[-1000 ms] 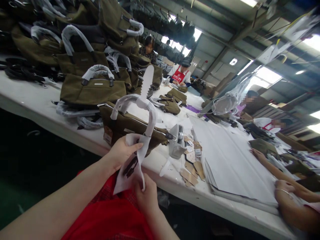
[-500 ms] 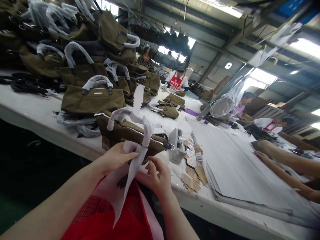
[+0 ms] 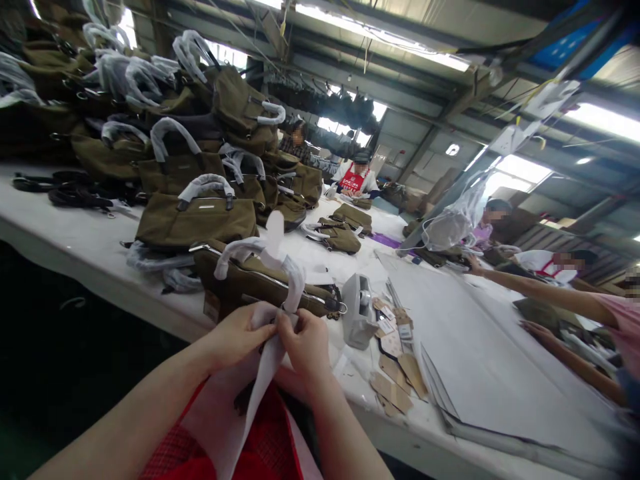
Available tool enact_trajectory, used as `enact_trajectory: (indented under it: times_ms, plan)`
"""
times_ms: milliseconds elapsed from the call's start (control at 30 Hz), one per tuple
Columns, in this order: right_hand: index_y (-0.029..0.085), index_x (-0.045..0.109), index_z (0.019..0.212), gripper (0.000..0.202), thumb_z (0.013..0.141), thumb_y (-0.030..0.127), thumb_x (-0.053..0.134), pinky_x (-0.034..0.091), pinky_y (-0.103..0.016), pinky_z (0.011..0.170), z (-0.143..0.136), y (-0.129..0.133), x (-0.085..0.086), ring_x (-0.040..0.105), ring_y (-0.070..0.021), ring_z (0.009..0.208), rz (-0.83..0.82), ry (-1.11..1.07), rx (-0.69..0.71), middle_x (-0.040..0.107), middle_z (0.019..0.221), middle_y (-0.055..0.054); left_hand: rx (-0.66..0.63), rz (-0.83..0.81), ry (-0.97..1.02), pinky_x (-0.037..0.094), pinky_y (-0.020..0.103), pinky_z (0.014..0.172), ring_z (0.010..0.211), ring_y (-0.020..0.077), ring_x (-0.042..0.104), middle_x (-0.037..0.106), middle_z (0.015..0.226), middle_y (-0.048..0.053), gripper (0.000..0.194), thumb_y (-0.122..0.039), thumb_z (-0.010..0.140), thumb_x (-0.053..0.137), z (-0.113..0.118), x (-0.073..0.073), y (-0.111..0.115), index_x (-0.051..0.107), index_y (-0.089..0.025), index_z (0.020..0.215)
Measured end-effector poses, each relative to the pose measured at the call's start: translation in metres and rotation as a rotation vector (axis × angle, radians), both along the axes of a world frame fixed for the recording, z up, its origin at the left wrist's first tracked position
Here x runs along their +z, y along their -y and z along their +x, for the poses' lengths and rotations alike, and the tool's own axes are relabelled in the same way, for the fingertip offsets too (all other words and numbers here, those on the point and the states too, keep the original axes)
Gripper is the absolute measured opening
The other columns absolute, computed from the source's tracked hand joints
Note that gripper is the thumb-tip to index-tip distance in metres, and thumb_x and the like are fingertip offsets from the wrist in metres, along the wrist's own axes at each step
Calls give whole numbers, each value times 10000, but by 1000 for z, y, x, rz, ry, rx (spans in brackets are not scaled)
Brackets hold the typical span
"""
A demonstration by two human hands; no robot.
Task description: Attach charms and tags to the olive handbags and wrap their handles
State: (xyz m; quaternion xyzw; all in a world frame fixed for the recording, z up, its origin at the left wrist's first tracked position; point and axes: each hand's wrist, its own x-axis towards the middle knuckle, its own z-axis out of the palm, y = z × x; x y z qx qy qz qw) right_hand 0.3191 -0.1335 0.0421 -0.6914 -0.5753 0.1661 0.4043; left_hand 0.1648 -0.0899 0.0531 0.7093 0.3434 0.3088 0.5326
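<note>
An olive canvas bag (image 3: 260, 283) lies at the near edge of the white table (image 3: 75, 237), its handle (image 3: 250, 250) wound in white foam wrap. My left hand (image 3: 237, 333) and my right hand (image 3: 305, 343) meet at the handle's near end and both pinch the loose white foam strip (image 3: 257, 390) that hangs from there down over my red apron. The fingertips of the two hands touch each other on the strip.
A grey tape dispenser (image 3: 359, 310) stands right of the bag, with brown paper tags (image 3: 395, 373) and a stack of large white sheets (image 3: 480, 360) beyond. Several wrapped olive bags (image 3: 195, 220) pile up at the back left. Other people's arms (image 3: 550, 293) reach in from the right.
My right hand has risen from my lap to the handle's end and joined the left on the strip. The foam strip's free upper end has dropped lower. The view tilted upward.
</note>
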Motion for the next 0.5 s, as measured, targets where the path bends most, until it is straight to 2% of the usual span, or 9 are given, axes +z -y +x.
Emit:
enact_trajectory:
  times_ms: [133, 200, 267, 367, 433, 500]
  plan:
    - [188, 485, 579, 368, 835, 440, 563, 225, -235, 473, -5, -2, -10, 389, -101, 477, 41, 15, -69, 440, 493, 41, 81, 323, -231, 446, 343, 940, 1029, 225, 628, 708, 1082, 65, 335, -341, 951, 411, -7, 3, 2, 689, -215, 1091]
    - [193, 474, 593, 367, 841, 451, 558, 228, -238, 481, -7, -2, -14, 387, -104, 484, 60, 20, -77, 441, 503, 43, 164, 460, -365, 443, 362, 903, 975, 235, 629, 708, 1005, 71, 354, -348, 960, 390, -12, 3, 2, 715, -226, 1031]
    - [198, 452, 592, 376, 843, 458, 555, 228, -241, 487, -9, -2, -16, 380, -107, 487, 74, 27, -83, 429, 507, 45, 225, 517, -395, 446, 351, 843, 906, 229, 631, 702, 927, 64, 330, -349, 949, 417, -14, 3, 3, 723, -226, 953]
    - [201, 433, 585, 374, 835, 451, 556, 221, -244, 488, -10, -3, -18, 371, -110, 487, 81, 16, -104, 397, 502, 49, 352, 397, -263, 454, 295, 731, 783, 194, 638, 702, 844, 38, 250, -386, 903, 510, -9, 1, 6, 684, -210, 866]
    - [201, 436, 585, 356, 825, 432, 562, 215, -244, 485, -11, -3, -18, 364, -109, 481, 83, -5, -115, 389, 497, 53, 431, 235, -155, 443, 265, 627, 671, 175, 622, 685, 743, 20, 241, -431, 848, 587, 0, -2, 9, 643, -199, 820]
    - [200, 437, 584, 337, 812, 408, 573, 209, -242, 482, -13, -4, -19, 350, -104, 470, 88, -23, -122, 385, 491, 59, 451, 75, -47, 428, 250, 565, 608, 167, 604, 653, 661, 6, 273, -462, 800, 635, 10, -7, 10, 618, -190, 791]
